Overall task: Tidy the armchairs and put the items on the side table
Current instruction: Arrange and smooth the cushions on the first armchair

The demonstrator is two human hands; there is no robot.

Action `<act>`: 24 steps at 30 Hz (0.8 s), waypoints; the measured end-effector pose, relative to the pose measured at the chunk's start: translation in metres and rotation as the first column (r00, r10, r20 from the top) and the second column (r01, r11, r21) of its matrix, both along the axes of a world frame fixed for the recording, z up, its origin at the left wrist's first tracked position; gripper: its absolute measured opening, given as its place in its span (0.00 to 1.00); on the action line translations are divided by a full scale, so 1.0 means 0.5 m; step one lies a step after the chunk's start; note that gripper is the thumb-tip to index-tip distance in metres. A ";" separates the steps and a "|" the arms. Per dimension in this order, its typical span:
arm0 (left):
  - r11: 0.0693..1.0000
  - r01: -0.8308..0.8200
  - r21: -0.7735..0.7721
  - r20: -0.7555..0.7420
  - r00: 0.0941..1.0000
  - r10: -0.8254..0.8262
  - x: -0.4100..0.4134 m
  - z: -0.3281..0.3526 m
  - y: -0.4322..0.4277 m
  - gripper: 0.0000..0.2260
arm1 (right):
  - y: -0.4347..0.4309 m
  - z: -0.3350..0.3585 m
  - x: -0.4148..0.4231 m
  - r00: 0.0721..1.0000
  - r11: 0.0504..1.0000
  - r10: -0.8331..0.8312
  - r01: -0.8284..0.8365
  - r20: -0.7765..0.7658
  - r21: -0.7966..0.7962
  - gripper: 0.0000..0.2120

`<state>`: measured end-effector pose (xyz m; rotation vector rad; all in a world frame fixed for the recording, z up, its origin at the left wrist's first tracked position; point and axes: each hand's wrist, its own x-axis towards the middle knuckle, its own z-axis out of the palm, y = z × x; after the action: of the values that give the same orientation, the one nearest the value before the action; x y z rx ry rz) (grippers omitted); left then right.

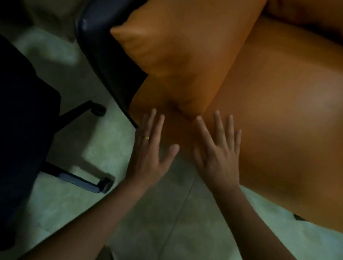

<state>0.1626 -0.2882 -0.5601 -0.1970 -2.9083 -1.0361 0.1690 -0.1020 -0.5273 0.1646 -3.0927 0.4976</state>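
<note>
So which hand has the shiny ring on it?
The left hand, the one nearer the black armrest. It wears a thin gold ring on one finger, while the right hand has bare fingers.

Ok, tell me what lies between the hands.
In the head view, only the seat's front corner lies between the left hand and right hand, with floor nearer the wrists. The cushion ends beyond the fingertips.

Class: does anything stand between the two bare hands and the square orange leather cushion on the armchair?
Nothing visible does. The left hand and right hand reach open toward the orange leather cushion; the black armrest lies beside it, not between.
</note>
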 end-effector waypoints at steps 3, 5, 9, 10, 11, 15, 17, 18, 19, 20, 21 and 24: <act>0.998 -0.061 0.007 -0.178 0.982 0.061 -0.077 -0.061 0.023 0.36 | -0.005 -0.069 -0.055 0.991 0.994 0.069 -0.059 -0.117 0.093 0.33; 0.990 -0.135 0.031 -0.265 0.954 0.139 -0.133 -0.099 0.028 0.35 | -0.010 -0.105 -0.082 0.976 0.983 0.063 -0.025 -0.210 0.181 0.34; 0.965 -0.260 0.022 -0.508 0.829 0.234 -0.203 -0.181 0.032 0.29 | -0.013 -0.164 -0.111 0.910 0.966 0.019 0.090 -0.414 0.244 0.35; 0.960 -0.279 0.033 -0.556 0.793 0.250 -0.211 -0.194 0.035 0.28 | -0.012 -0.174 -0.113 0.889 0.964 0.022 0.102 -0.458 0.244 0.35; 0.955 -0.292 0.045 -0.585 0.767 0.262 -0.216 -0.202 0.039 0.27 | -0.011 -0.181 -0.116 0.871 0.963 0.025 0.112 -0.491 0.246 0.36; 0.953 -0.293 0.073 -0.592 0.757 0.278 -0.216 -0.199 0.040 0.28 | -0.014 -0.182 -0.114 0.856 0.955 0.021 0.136 -0.516 0.264 0.37; 0.960 -0.272 0.070 -0.560 0.785 0.264 -0.211 -0.188 0.037 0.27 | -0.016 -0.170 -0.109 0.870 0.949 0.009 0.149 -0.493 0.280 0.37; 0.962 -0.266 0.063 -0.543 0.800 0.256 -0.208 -0.184 0.035 0.26 | -0.018 -0.162 -0.105 0.881 0.947 0.005 0.148 -0.473 0.285 0.37; 0.964 -0.262 0.052 -0.528 0.812 0.250 -0.205 -0.180 0.033 0.25 | -0.020 -0.156 -0.101 0.893 0.948 0.005 0.140 -0.450 0.287 0.36; 0.965 -0.261 0.040 -0.518 0.820 0.243 -0.202 -0.178 0.032 0.24 | -0.022 -0.151 -0.098 0.903 0.948 0.008 0.130 -0.430 0.290 0.36; 0.966 -0.257 0.029 -0.512 0.826 0.236 -0.200 -0.177 0.030 0.23 | -0.024 -0.146 -0.097 0.910 0.947 0.011 0.123 -0.414 0.296 0.36; 0.966 -0.256 0.026 -0.530 0.816 0.231 -0.198 -0.176 0.030 0.22 | -0.025 -0.141 -0.094 0.918 0.946 0.021 0.110 -0.396 0.305 0.35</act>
<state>0.0635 -0.2734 -0.6481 -0.0871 -2.3742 -0.7254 0.1222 -0.1147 -0.5978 0.1687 -2.7414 -0.0507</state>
